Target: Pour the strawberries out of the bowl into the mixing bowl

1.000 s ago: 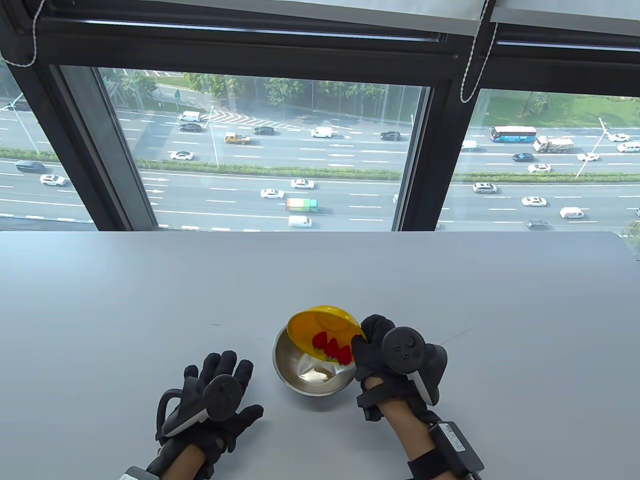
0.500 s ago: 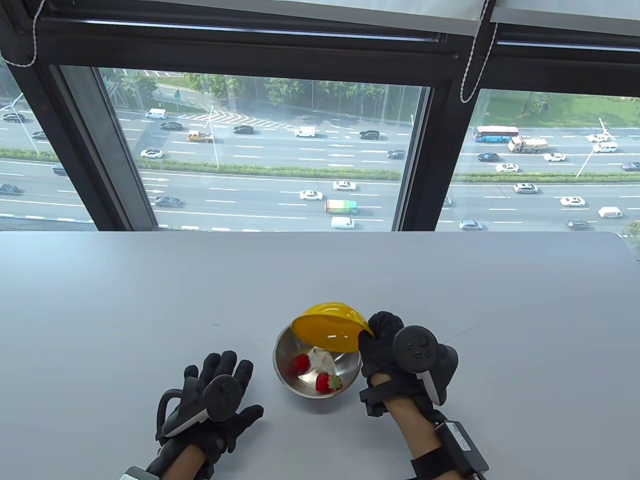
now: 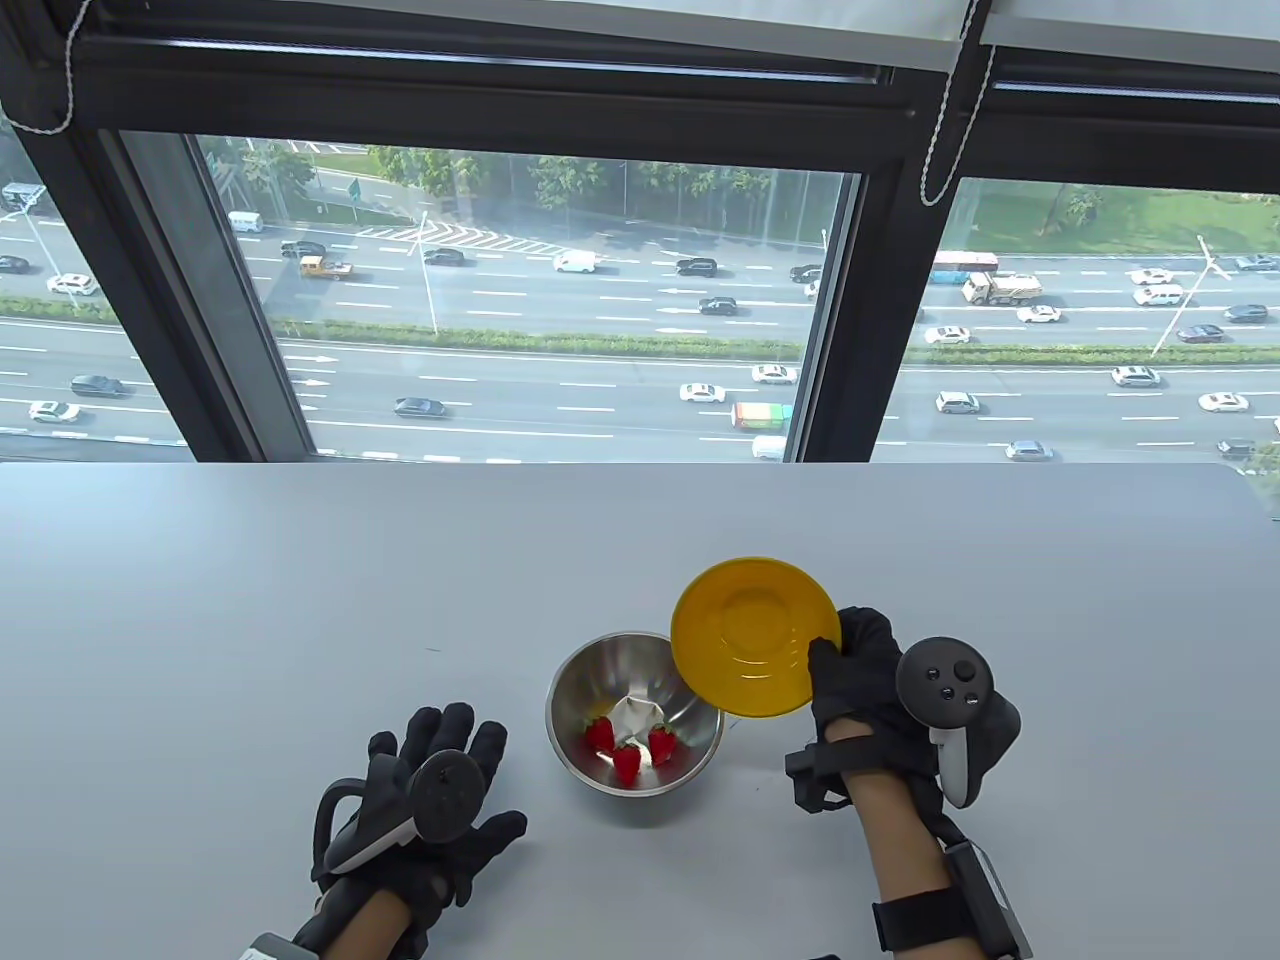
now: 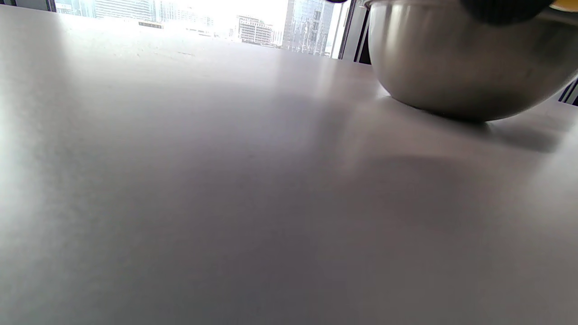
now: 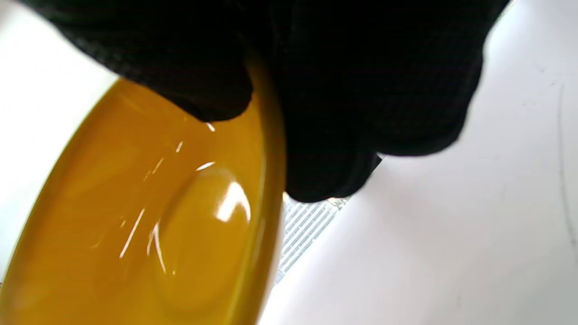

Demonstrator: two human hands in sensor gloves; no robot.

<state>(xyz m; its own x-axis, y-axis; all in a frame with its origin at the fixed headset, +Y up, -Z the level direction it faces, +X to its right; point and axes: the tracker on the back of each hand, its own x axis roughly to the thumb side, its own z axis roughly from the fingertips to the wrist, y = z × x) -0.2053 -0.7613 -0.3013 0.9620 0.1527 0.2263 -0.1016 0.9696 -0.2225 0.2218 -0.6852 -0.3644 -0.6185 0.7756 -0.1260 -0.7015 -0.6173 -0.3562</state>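
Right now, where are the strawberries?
In the table view, the three strawberries lie inside the steel mixing bowl, between the left hand and the right hand, which holds the empty yellow bowl.

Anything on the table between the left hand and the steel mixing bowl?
Nothing: table view shows bare table between left hand and mixing bowl.

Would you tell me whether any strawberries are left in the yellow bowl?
No, the yellow bowl held by the right hand shows a bare inside, and three strawberries lie in the steel bowl.
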